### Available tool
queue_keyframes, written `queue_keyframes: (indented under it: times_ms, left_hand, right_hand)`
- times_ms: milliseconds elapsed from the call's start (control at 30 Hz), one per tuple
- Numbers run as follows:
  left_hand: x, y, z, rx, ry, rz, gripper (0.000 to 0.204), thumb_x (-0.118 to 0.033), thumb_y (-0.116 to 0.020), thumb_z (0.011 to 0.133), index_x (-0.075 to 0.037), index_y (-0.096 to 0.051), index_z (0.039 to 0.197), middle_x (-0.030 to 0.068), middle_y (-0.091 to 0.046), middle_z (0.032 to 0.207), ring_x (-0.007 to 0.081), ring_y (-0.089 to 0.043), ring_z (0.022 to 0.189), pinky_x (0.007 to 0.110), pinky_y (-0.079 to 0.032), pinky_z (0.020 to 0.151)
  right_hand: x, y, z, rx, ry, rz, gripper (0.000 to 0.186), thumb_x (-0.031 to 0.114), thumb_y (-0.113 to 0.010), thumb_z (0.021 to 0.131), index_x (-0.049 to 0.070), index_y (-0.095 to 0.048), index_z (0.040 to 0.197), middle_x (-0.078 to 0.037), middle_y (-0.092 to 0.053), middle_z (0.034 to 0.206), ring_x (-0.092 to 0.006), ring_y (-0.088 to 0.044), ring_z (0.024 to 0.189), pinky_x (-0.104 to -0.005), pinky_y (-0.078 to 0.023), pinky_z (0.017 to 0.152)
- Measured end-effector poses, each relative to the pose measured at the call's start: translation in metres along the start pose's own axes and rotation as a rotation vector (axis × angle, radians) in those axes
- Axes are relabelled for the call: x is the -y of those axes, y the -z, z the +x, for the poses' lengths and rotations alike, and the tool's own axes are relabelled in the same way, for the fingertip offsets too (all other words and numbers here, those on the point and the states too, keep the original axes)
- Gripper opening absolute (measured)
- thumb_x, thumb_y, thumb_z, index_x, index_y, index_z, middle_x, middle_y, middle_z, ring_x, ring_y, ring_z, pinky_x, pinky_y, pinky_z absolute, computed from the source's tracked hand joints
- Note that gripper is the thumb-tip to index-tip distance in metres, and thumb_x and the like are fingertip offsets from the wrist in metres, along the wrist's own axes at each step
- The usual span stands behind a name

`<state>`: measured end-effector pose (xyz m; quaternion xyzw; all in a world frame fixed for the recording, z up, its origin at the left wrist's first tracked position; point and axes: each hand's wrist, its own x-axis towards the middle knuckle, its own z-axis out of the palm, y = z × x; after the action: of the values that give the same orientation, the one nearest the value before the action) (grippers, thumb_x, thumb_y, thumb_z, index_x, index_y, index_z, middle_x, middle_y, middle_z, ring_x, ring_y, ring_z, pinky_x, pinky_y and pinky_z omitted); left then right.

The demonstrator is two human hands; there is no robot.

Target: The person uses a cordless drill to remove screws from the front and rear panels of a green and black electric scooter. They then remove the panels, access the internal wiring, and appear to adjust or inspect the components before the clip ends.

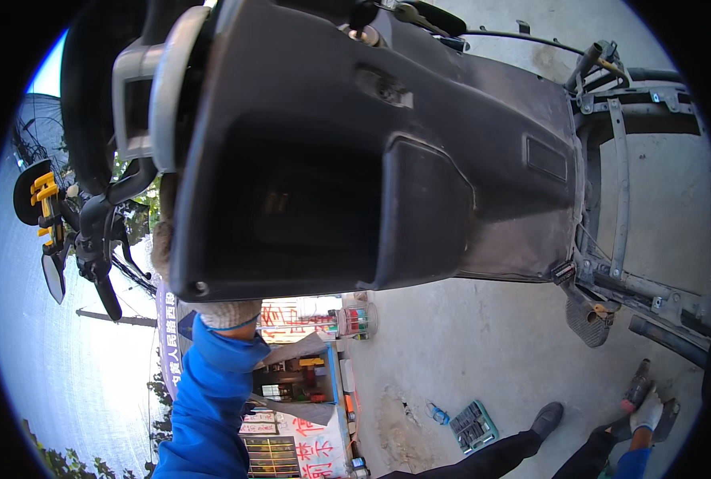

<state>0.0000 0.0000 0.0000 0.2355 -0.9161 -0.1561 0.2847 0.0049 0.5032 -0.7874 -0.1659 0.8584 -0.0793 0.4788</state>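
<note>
A large black plastic scooter panel (291, 184) with an open storage pocket fills the upper middle. My left hand (231, 314), in a pale knitted glove below a blue sleeve, reaches behind the panel's lower left edge. The panel hides its fingers, so their grip does not show. Low at the right, my white-gloved right hand (647, 411) is closed round a dark and reddish power tool (636, 385), held near my shoes and well apart from the panel. A key (363, 33) sits in the lock at the panel's top.
Bare scooter frame tubes (620, 184) adjoin the panel at the right. Handlebar with mirror (96, 247) stands at the left. On the concrete floor (443, 343) lies an open green tool case (473, 427) near my shoe (547, 419). Behind is a shopfront (299, 383), appearing sideways.
</note>
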Motion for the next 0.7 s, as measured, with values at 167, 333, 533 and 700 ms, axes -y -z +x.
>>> queue_keyframes:
  times_ms: [167, 333, 533, 700]
  left_hand:
    - [-0.018, -0.043, 0.003, -0.088, 0.208, -0.729, 0.066, -0.035, -0.049, 0.105, -0.012, -0.032, 0.164, 0.0189, -0.048, 0.158, 0.037, -0.059, 0.135, 0.052, -0.051, 0.115]
    - [-0.021, -0.05, 0.002, -0.112, 0.274, -0.735, 0.078, -0.036, -0.064, 0.098, -0.009, -0.032, 0.164, 0.0179, -0.043, 0.161, 0.0349, -0.049, 0.144, 0.048, -0.043, 0.121]
    - [-0.043, -0.037, 0.015, -0.037, 0.413, -0.569, 0.072, -0.026, -0.061, 0.099, -0.001, -0.034, 0.161, 0.019, -0.048, 0.155, 0.0289, -0.051, 0.14, 0.039, -0.042, 0.118]
    - [-0.073, -0.035, 0.045, 0.017, 0.647, -0.338, 0.054, -0.016, -0.062, 0.1, -0.003, -0.047, 0.151, 0.0144, -0.061, 0.139, 0.0264, -0.063, 0.127, 0.037, -0.052, 0.109]
  right_hand:
    - [0.024, 0.042, -0.106, -0.14, 0.058, 0.587, 0.072, 0.012, -0.081, 0.083, 0.004, -0.049, 0.147, -0.015, -0.072, 0.114, -0.0295, -0.071, 0.101, -0.0413, -0.058, 0.088]
    - [0.149, 0.162, -0.249, -0.079, 0.223, 1.162, 0.063, 0.012, -0.085, 0.08, 0.004, -0.056, 0.136, -0.011, -0.073, 0.107, -0.0233, -0.072, 0.092, -0.0379, -0.06, 0.083]
    - [0.264, 0.32, -0.376, -0.019, 0.855, 1.049, 0.06, 0.014, -0.092, 0.073, 0.002, -0.064, 0.125, -0.01, -0.075, 0.105, -0.0197, -0.075, 0.092, -0.0343, -0.062, 0.083]
    - [0.333, 0.379, -0.419, 0.145, 0.79, 1.532, 0.056, 0.015, -0.094, 0.074, 0.0, -0.071, 0.123, -0.01, -0.077, 0.105, -0.0244, -0.077, 0.092, -0.0359, -0.063, 0.089]
